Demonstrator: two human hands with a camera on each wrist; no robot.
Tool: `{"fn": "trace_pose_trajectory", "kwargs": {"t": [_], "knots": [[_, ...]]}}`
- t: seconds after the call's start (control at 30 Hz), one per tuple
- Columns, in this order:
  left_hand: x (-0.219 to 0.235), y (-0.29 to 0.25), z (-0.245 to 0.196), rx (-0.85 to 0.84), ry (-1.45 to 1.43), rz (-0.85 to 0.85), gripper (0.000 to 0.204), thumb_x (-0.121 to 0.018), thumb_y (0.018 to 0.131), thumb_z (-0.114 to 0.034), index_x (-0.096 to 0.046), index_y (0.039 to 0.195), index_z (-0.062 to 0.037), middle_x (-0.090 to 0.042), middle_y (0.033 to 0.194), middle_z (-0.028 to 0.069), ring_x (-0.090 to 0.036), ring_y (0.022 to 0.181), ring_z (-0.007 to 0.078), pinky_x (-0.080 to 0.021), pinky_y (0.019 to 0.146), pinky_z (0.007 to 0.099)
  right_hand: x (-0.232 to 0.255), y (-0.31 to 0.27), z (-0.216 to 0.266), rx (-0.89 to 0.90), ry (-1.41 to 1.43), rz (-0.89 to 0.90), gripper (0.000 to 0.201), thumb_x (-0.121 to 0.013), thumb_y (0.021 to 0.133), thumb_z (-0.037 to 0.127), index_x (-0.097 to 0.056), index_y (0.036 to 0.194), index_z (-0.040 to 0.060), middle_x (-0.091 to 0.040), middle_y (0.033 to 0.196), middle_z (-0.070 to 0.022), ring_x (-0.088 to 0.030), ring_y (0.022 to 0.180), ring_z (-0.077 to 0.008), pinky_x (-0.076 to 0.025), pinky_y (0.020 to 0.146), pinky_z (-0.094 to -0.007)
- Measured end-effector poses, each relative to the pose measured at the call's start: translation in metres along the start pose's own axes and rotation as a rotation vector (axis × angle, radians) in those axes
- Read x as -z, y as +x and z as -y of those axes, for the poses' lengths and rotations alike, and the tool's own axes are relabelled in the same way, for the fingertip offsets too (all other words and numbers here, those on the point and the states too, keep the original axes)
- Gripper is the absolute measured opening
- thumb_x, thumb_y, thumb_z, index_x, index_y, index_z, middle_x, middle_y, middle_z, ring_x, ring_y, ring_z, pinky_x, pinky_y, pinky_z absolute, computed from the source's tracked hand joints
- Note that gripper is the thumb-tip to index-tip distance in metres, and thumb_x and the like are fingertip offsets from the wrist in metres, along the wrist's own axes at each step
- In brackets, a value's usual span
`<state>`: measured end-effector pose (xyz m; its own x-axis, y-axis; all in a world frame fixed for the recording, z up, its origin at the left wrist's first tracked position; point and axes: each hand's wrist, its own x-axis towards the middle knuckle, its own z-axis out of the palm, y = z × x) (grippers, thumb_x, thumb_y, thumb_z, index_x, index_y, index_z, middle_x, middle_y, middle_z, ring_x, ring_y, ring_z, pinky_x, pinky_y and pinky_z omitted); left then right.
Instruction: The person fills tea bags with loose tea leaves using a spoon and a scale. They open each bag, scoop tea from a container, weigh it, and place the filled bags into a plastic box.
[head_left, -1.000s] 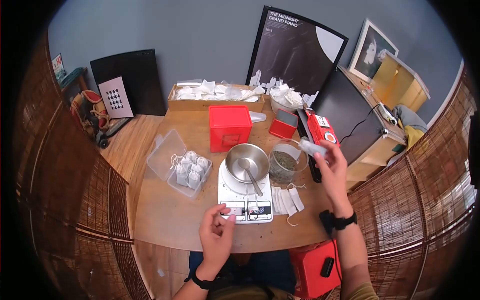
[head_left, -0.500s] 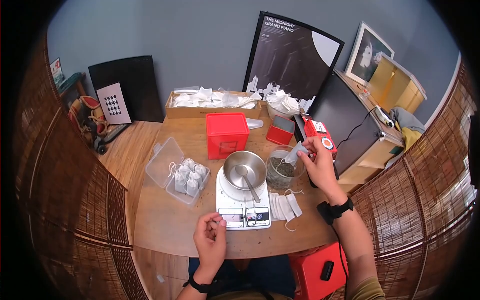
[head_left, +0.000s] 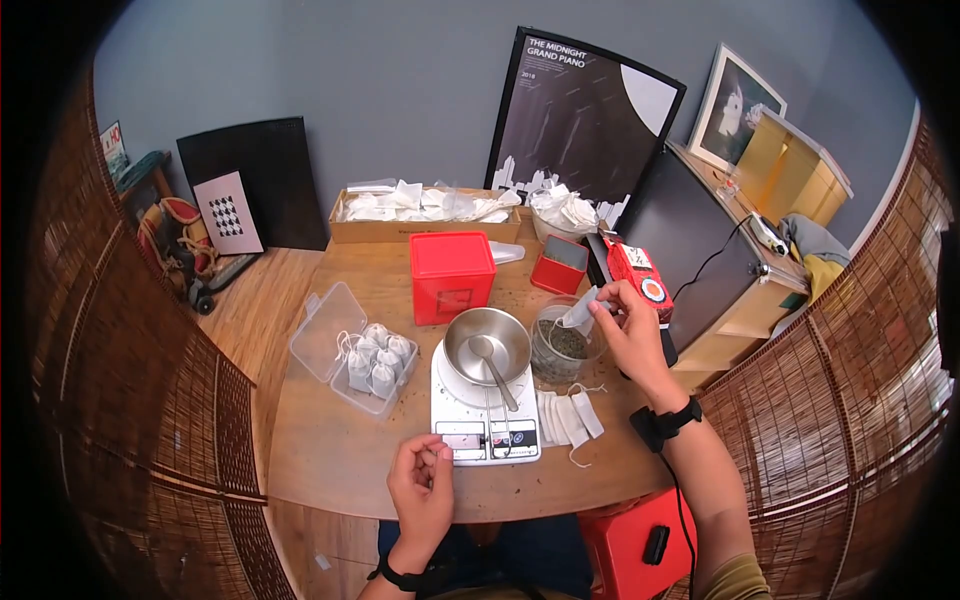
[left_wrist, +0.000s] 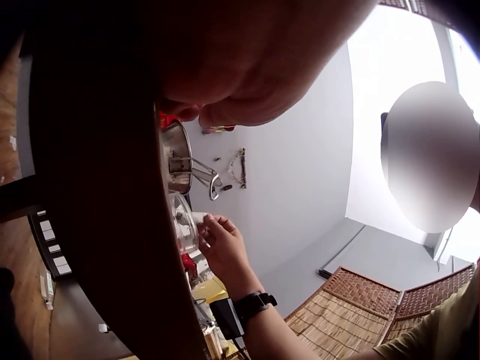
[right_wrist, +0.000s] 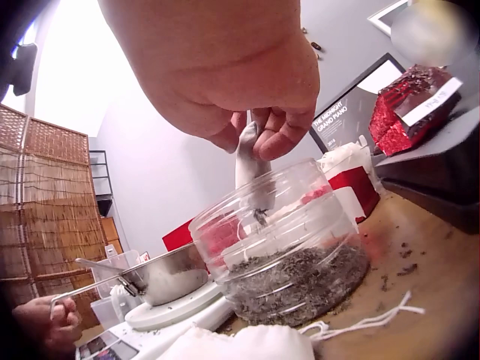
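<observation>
My right hand (head_left: 635, 335) pinches a small white drawstring tea bag (right_wrist: 251, 166) above a clear round jar (right_wrist: 289, 225). The bag hangs tilted with its lower end inside the jar's rim, and dark leaf bits show at that end. Dried leaves (right_wrist: 292, 281) lie in the bottom of the jar. To its left, a steel pan (head_left: 467, 335) with a spoon (head_left: 494, 370) in it stands on a white kitchen scale (head_left: 445, 405). At the scale's front left corner, my left hand (head_left: 422, 495) stays loosely curled and holds nothing.
Flat white bags (head_left: 570, 415) lie right of the scale. A lidded plastic box (head_left: 375, 403) holds several filled bags. Behind stand a red tin (head_left: 452, 285), a smaller open red tin (head_left: 558, 266) and a cardboard box (head_left: 425, 231) of white bags.
My right hand has moved left and down, bringing the tea bag from beside the jar to over its mouth, end tipped downward. My left hand stays near the scale.
</observation>
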<state>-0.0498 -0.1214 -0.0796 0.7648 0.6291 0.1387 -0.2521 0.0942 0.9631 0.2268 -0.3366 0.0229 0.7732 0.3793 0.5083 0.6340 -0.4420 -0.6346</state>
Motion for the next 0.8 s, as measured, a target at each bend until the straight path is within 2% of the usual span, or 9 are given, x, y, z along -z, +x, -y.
{"fn": "trace_pose_trajectory", "kwargs": {"t": [0.13, 0.2, 0.23, 0.3, 0.6, 0.7, 0.8], "knots": [[0.001, 0.0, 0.0, 0.004, 0.01, 0.008, 0.018, -0.069, 0.105, 0.001, -0.064, 0.122, 0.0028, -0.063, 0.098, -0.001, -0.052, 0.078, 0.0005, -0.041, 0.065, 0.017, -0.002, 0.0, 0.009, -0.009, 0.002, -0.026, 0.018, -0.075, 0.101, 0.006, -0.063, 0.114, 0.0003, -0.071, 0.092, -0.0065, -0.064, 0.075, -0.008, -0.052, 0.062, -0.0252], [0.0, 0.0, 0.001, -0.004, 0.016, 0.009, 0.018, -0.069, 0.105, 0.001, -0.064, 0.122, 0.0029, -0.063, 0.098, -0.001, -0.051, 0.078, 0.0006, -0.041, 0.065, 0.0172, -0.005, 0.0, 0.014, -0.034, 0.153, -0.077, 0.021, -0.074, 0.101, 0.005, -0.064, 0.119, -0.0006, -0.075, 0.1, -0.0061, -0.068, 0.085, -0.0073, -0.053, 0.067, -0.0237], [0.0, 0.0, 0.001, -0.01, 0.023, 0.006, 0.018, -0.069, 0.105, 0.001, -0.064, 0.121, 0.0029, -0.063, 0.098, -0.0009, -0.051, 0.078, 0.0008, -0.041, 0.065, 0.0173, -0.004, 0.0, 0.013, -0.035, 0.151, -0.079, 0.021, -0.074, 0.101, 0.005, -0.064, 0.119, -0.0006, -0.075, 0.1, -0.0061, -0.068, 0.085, -0.0073, -0.053, 0.067, -0.0237], [0.0, -0.001, 0.001, -0.011, 0.022, 0.008, 0.018, -0.07, 0.105, 0.001, -0.064, 0.121, 0.0029, -0.063, 0.098, -0.0008, -0.051, 0.078, 0.0009, -0.041, 0.065, 0.0173, -0.002, 0.001, 0.012, -0.096, 0.216, -0.014, 0.024, -0.074, 0.101, 0.005, -0.068, 0.123, -0.0018, -0.077, 0.106, -0.005, -0.07, 0.095, -0.0074, -0.053, 0.072, -0.0224], [0.0, -0.001, 0.001, -0.014, 0.028, 0.015, 0.018, -0.069, 0.105, 0.0, -0.064, 0.122, 0.0031, -0.063, 0.099, 0.0001, -0.052, 0.079, 0.0017, -0.042, 0.066, 0.0175, -0.003, 0.004, 0.003, -0.178, 0.301, 0.034, 0.018, -0.075, 0.102, 0.009, -0.074, 0.116, -0.0025, -0.075, 0.102, -0.0019, -0.065, 0.09, -0.006, -0.053, 0.077, -0.0231], [0.0, -0.002, 0.002, -0.014, 0.03, 0.019, 0.019, -0.069, 0.105, 0.0, -0.064, 0.123, 0.0032, -0.063, 0.099, 0.0003, -0.053, 0.079, 0.0019, -0.043, 0.066, 0.0175, -0.003, 0.003, 0.004, -0.196, 0.289, 0.037, 0.018, -0.074, 0.104, 0.01, -0.074, 0.115, -0.0027, -0.076, 0.1, -0.002, -0.066, 0.09, -0.0063, -0.053, 0.08, -0.024], [0.0, -0.002, 0.001, -0.013, 0.032, 0.019, 0.019, -0.069, 0.105, 0.0, -0.064, 0.123, 0.0032, -0.063, 0.099, 0.0003, -0.053, 0.079, 0.002, -0.043, 0.066, 0.0176, -0.003, 0.001, 0.002, -0.19, 0.281, 0.047, 0.017, -0.074, 0.104, 0.011, -0.074, 0.115, -0.0029, -0.076, 0.097, -0.0019, -0.067, 0.087, -0.0072, -0.053, 0.077, -0.0254]]}}
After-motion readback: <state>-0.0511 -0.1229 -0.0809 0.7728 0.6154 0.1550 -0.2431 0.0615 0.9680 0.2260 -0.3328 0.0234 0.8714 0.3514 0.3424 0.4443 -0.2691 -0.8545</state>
